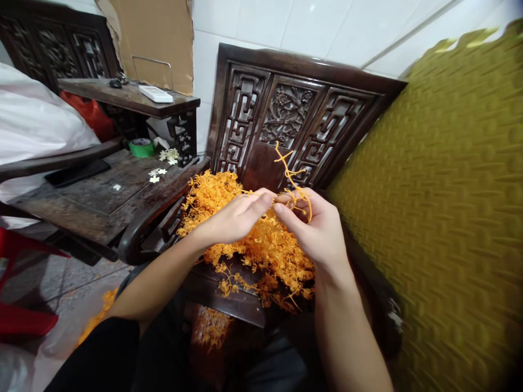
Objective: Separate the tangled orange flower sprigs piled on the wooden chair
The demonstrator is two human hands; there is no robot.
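Note:
My right hand (321, 231) is closed on a thin, branched orange plastic stem (291, 173), which sticks up above the fingers. Close beside it, my left hand (245, 215) pinches with its fingertips near the right thumb; a bit of orange stem shows at its upper edge. What exactly lies between the left fingertips is partly hidden. Below both hands, a large heap of orange plastic sprigs (281, 256) covers the seat of a dark carved wooden chair (241, 306).
A yellow textured foam mat (433, 185) stands along the right. To the left, a dark wooden side table (81, 204) holds green tape (141, 147), small pale flower pieces (157, 174) and a black phone-like slab (77, 173). A red stool (24, 318) is at the lower left.

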